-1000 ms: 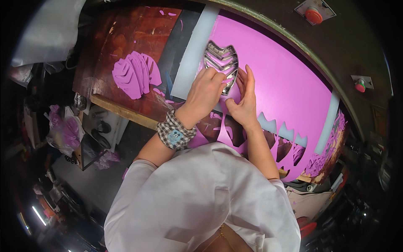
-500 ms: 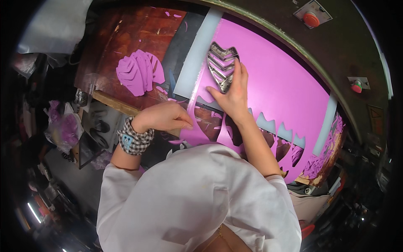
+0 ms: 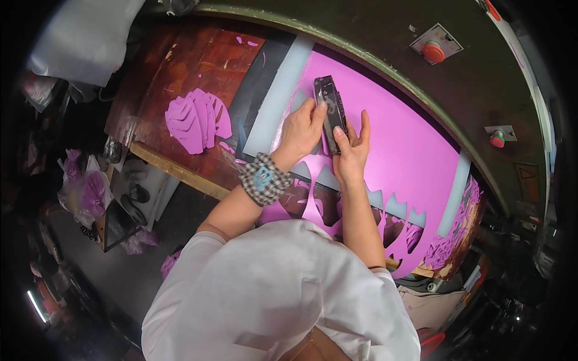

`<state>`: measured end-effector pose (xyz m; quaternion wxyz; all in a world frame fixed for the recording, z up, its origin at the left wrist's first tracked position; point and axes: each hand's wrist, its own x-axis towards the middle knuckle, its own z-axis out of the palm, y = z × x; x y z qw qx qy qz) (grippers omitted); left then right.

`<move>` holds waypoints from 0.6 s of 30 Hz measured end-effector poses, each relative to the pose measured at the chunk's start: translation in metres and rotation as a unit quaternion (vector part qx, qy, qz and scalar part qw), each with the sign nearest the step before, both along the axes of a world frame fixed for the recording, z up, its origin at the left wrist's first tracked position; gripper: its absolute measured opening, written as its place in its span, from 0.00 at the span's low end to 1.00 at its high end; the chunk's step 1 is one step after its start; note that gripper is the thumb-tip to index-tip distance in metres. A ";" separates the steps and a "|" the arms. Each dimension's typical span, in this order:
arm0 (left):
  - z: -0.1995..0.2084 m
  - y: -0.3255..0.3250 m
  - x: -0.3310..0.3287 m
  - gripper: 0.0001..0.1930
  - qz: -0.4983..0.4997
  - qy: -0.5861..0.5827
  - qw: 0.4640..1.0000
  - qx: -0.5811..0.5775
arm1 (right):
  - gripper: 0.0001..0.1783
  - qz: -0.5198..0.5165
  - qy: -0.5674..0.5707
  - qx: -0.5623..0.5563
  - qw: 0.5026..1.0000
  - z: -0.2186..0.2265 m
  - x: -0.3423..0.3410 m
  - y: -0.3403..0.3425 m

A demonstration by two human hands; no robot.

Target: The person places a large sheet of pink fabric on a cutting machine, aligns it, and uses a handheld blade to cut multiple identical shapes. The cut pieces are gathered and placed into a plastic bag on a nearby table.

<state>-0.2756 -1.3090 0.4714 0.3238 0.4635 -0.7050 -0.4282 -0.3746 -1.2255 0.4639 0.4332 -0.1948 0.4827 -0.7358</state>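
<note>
A metal cutting die [image 3: 329, 108] is tipped up on edge above the pink sheet [image 3: 403, 120], its dark side wall facing me. My right hand [image 3: 351, 157] grips the lower end, thumb on the front and other fingers spread behind it. At the die's left side, my left hand [image 3: 303, 129] has its fingers and thumb closed against the wall. Whether a cut piece sits inside the die is hidden. Below the hands, the sheet's near edge is a web of cut-out gaps. Leaf-shaped pink pieces with slits [image 3: 195, 120] lie stacked on the left.
A pale grey-blue board [image 3: 274, 99] lies under the sheet, on a reddish wooden table [image 3: 174, 66]. Beyond runs a green machine beam [image 3: 361, 33] with a red push button [image 3: 433, 52]. Pink scraps [image 3: 448, 253] heap at the right end.
My left hand has left the sheet's near edge and come up to the die. The die, flat on the sheet before, is now lifted and turned on edge, with my right hand still at it.
</note>
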 end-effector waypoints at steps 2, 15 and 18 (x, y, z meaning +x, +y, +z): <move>0.000 0.001 -0.012 0.15 0.016 0.049 0.999 -0.005 | 0.48 -0.007 -0.025 0.003 1.000 -0.001 -0.002 -0.002; -0.022 0.002 0.073 0.10 0.049 -0.098 0.980 -0.165 | 0.51 -0.068 0.579 0.154 0.798 0.000 -0.013 0.037; -0.031 0.000 0.069 0.11 0.096 -0.060 0.975 -0.192 | 0.51 -0.090 0.563 0.126 0.812 -0.013 -0.009 0.034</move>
